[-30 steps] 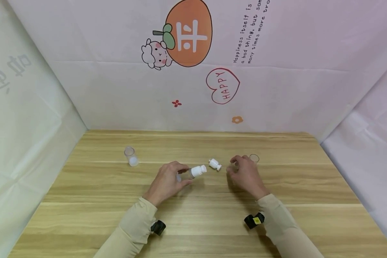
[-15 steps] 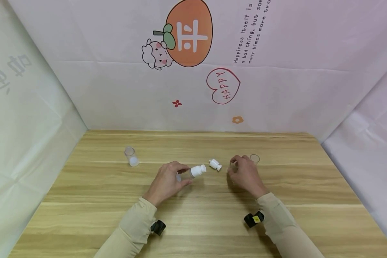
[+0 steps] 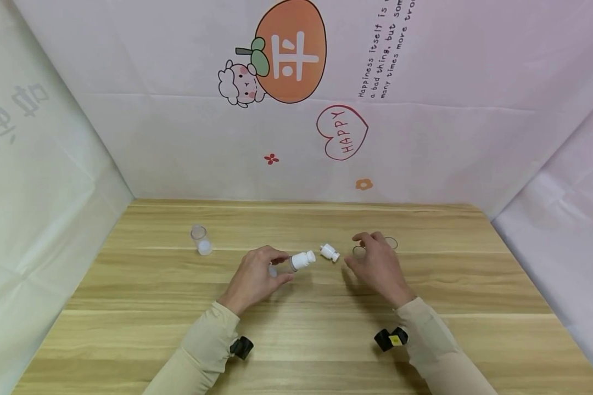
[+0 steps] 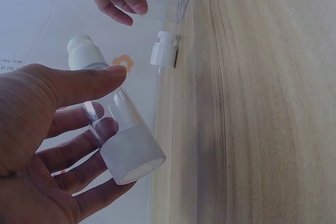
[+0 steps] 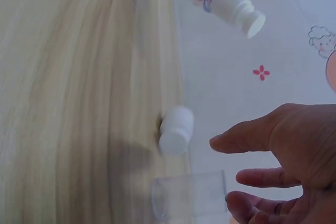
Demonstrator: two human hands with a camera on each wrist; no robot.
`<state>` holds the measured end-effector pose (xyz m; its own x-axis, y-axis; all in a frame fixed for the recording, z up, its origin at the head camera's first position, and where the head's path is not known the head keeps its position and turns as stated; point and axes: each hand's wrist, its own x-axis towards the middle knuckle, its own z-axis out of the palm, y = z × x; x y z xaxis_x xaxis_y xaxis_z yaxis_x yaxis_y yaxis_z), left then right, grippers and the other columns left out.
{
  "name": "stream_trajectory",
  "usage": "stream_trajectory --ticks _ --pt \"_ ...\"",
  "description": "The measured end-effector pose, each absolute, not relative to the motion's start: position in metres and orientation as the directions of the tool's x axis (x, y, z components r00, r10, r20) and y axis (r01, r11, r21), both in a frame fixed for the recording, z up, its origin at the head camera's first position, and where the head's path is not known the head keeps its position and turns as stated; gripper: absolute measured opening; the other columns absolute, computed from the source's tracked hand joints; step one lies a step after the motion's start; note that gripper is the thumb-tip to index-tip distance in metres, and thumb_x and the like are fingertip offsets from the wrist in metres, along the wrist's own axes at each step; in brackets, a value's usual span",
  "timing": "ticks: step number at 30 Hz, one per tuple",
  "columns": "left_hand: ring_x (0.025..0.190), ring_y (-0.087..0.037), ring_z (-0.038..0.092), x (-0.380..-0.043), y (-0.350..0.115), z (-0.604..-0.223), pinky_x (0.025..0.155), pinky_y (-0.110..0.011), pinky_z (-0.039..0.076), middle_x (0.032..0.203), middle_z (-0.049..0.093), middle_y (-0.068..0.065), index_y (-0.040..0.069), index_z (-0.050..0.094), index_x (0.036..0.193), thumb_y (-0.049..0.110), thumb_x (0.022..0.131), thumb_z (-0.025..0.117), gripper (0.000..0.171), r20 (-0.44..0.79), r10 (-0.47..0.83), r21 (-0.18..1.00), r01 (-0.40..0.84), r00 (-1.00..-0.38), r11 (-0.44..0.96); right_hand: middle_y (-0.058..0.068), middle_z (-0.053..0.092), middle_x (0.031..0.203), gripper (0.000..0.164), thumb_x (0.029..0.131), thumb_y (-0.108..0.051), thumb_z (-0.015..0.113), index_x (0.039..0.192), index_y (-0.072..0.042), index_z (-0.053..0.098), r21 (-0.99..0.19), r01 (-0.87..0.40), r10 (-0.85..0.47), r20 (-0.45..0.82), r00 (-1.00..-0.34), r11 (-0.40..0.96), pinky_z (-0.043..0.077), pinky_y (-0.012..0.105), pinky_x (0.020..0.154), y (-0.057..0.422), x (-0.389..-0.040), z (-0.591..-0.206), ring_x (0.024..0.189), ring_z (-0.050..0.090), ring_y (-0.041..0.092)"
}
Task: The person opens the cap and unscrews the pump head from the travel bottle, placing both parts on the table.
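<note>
My left hand (image 3: 254, 277) grips a small clear pump bottle (image 4: 132, 153), tilted, its white pump head towards the right hand. In the left wrist view the thumb lies across its neck, with fingers behind the clear body. My right hand (image 3: 379, 269) is apart from things, thumb and fingers spread, beside a clear cylindrical cover (image 5: 190, 196) standing on the table. Between the hands a loose white pump head (image 3: 329, 252) lies on its side. A second clear cover (image 3: 390, 238) is partly hidden behind the right hand.
A clear bottle with a whitish base (image 3: 200, 240) stands at the back left of the wooden table (image 3: 306, 340). A printed white cloth (image 3: 178, 148) rises behind the table's far edge, with more cloth at both sides.
My right hand has spread its fingers and let go of the clear cover, which now stands free beside the fingertips. The left hand and its pump bottle have barely moved.
</note>
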<state>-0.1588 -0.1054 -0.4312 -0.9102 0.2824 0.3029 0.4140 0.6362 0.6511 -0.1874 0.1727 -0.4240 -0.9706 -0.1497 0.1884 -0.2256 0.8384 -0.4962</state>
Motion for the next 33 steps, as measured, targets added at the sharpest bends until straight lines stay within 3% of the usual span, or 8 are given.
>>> stream_trajectory --ticks 8,15,23,29,33 --pt "0.088 -0.029 0.069 -0.158 -0.106 -0.431 0.076 -0.043 0.056 0.099 0.073 -0.011 0.005 0.078 0.106 0.018 0.078 0.09 0.034 0.314 0.292 0.627 0.428 -0.903 0.65 0.017 0.061 0.105 0.051 0.081 -0.021 0.087 0.122 0.0 0.066 -0.554 -0.321 -0.244 0.21 -0.947 0.768 0.047 0.032 0.059 0.163 -0.178 -0.414 0.068 0.053 0.016" --pt "0.088 -0.027 0.068 -0.157 -0.104 -0.43 0.075 -0.043 0.055 0.099 0.073 -0.009 0.006 0.078 0.107 0.02 0.079 0.09 0.034 0.314 0.308 0.605 0.439 -0.898 0.664 0.015 0.064 0.107 0.053 0.082 -0.023 0.088 0.125 -0.002 0.065 -0.667 -0.358 -0.341 0.162 -0.926 0.653 0.052 0.029 0.061 0.156 -0.174 -0.413 0.075 0.06 0.016" --pt "0.087 -0.026 0.067 -0.155 -0.102 -0.428 0.073 -0.042 0.055 0.099 0.072 -0.009 0.005 0.077 0.106 0.02 0.078 0.09 0.035 0.345 0.33 0.567 0.475 -0.879 0.673 0.016 0.068 0.11 0.054 0.083 -0.024 0.086 0.127 -0.002 0.063 -0.784 -0.304 -0.403 0.075 -0.912 0.542 0.055 0.03 0.069 0.146 -0.173 -0.414 0.083 0.065 0.018" --pt "0.086 -0.021 0.064 -0.155 -0.098 -0.427 0.071 -0.038 0.055 0.098 0.07 -0.005 0.006 0.077 0.105 0.022 0.077 0.091 0.035 0.383 0.364 0.458 0.517 -0.849 0.723 0.013 0.068 0.107 0.05 0.085 -0.015 0.084 0.127 0.0 0.062 -0.824 -0.278 -0.426 0.05 -0.903 0.494 0.056 0.029 0.071 0.139 -0.173 -0.416 0.082 0.065 0.018" --pt "0.087 -0.021 0.063 -0.155 -0.097 -0.428 0.071 -0.037 0.055 0.099 0.07 -0.004 0.008 0.076 0.104 0.023 0.077 0.091 0.035 0.411 0.393 0.39 0.548 -0.823 0.74 0.012 0.067 0.106 0.05 0.086 -0.02 0.084 0.127 0.001 0.062 -0.848 -0.234 -0.432 0.007 -0.902 0.476 0.055 0.03 0.07 0.135 -0.173 -0.418 0.082 0.065 0.019"
